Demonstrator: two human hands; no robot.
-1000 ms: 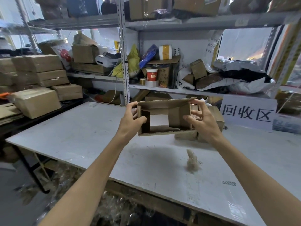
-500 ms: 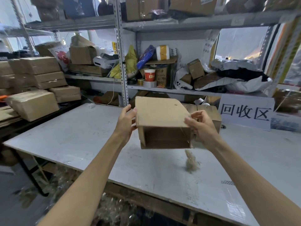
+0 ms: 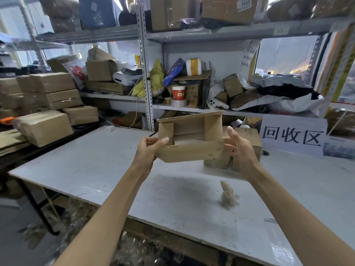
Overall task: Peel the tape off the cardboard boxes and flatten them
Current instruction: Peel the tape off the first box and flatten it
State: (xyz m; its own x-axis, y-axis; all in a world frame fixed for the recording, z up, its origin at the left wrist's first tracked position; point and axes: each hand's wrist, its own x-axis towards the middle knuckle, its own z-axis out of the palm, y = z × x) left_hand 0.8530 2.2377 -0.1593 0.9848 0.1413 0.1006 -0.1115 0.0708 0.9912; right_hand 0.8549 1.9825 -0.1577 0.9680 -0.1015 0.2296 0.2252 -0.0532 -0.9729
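Holding a cardboard box (image 3: 190, 152) up in the air, the person has 1 hand at each end of it, above the white worktop (image 3: 96, 166) and not touching it. The box is open towards the camera: its long front flap hangs folded down, a short flap stands at each end, and the top flap tilts up at the back, so the bare brown inside shows. No tape can be made out on the faces in view.

The left hand (image 3: 150, 150) is clamped on the left end of the box, its thumb lying over the corner of the front flap and its fingers curled beneath. The right hand (image 3: 241, 152) is spread at the right end of the box, with the thumb upright and clear of the cardboard and the fingers fairly straight against that end; their tips are hidden behind the flap corner.

Just behind the box, on its right, 2 small boxes (image 3: 248, 140) stand closed on the worktop, partly hidden by the right hand. Below the box and to its right, a crumpled wad of tape (image 3: 227, 194) lies on the worktop. Further right of the box, a white sign (image 3: 292, 137) with 3 black characters leans upright. Behind the box runs a metal shelf (image 3: 192, 108) crowded with clutter, a red cup (image 3: 178, 92) among it. Well to the left of the box sit stacked boxes (image 3: 48, 104).
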